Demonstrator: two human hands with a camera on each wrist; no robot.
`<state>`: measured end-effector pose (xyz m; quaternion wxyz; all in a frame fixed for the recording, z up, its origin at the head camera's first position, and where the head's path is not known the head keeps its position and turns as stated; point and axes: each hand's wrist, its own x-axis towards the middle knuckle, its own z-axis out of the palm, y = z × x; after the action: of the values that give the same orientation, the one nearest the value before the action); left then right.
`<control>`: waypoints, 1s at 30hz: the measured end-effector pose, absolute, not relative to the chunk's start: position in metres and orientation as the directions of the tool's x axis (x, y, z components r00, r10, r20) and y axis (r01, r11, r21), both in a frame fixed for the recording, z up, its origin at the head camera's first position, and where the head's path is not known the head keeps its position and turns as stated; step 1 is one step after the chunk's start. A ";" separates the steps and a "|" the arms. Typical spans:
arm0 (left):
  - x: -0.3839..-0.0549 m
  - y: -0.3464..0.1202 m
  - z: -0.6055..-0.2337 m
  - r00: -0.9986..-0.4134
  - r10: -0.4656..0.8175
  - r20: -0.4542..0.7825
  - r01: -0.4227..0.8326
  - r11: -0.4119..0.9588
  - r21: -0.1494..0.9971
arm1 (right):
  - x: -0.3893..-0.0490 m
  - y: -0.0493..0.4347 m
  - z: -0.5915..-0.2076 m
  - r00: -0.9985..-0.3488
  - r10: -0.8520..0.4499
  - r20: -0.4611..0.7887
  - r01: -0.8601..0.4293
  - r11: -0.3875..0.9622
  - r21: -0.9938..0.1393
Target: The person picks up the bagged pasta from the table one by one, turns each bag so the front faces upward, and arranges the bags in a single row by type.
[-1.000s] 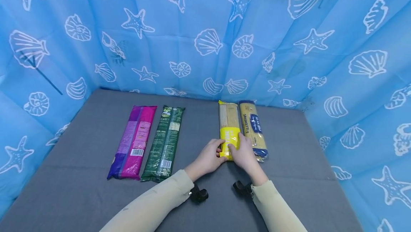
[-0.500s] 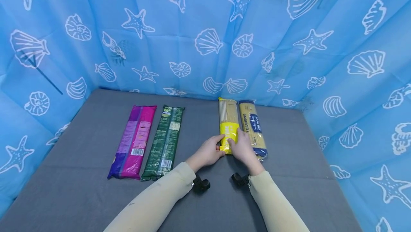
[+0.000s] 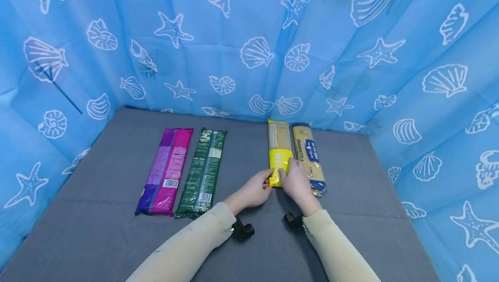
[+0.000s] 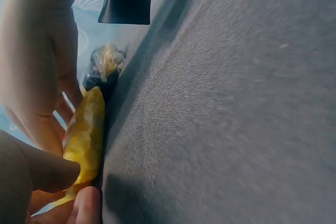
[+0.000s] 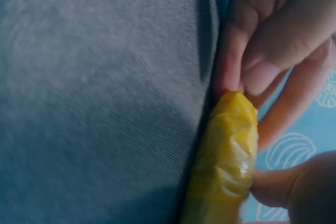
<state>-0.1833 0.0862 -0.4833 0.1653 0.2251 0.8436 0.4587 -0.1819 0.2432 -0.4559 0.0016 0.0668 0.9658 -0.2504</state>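
A yellow-ended pack of spaghetti [image 3: 280, 156] lies flat on the grey table with both hands at its near end. My left hand [image 3: 252, 190] pinches the near left corner between thumb and fingers. My right hand [image 3: 297, 182] holds the right side, its thumb [image 5: 278, 186] pressed on the yellow film. In the left wrist view the crinkled yellow end [image 4: 88, 135] sits between the hands, against the cloth. Just right of it lies a spaghetti pack with dark blue ends [image 3: 308, 152], its near end close to my right hand.
On the left lie a pink and purple pack [image 3: 165, 171] and a dark green spaghetti pack [image 3: 202, 171], side by side. A grey cloth covers the table [image 3: 241, 147]. Blue shell-patterned curtains [image 3: 234, 56] enclose its back and sides.
The yellow spaghetti pack has slid slightly away from me, with both hands moving along. Its far end now reaches a little beyond the blue-ended pack. The other packs stay put.
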 end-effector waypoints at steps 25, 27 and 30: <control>-0.188 -0.043 -0.444 -0.964 0.265 0.002 0.153 0.551 0.820 | -0.172 0.182 -0.446 -0.996 -0.020 0.087 -0.078 0.683 -0.726; -0.190 -0.055 -0.445 -0.968 0.249 0.006 0.151 0.568 0.809 | -0.171 0.174 -0.448 -0.996 -0.033 0.082 -0.083 0.661 -0.746; -0.191 -0.071 -0.447 -0.973 0.231 0.020 0.157 0.593 0.790 | -0.169 0.163 -0.450 -0.996 -0.055 0.076 -0.093 0.640 -0.763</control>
<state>-0.1907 -0.0709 -0.4468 0.0422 0.1088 0.8915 0.4378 -0.1695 0.1626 -0.4503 -0.0228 -0.0408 0.9052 -0.4225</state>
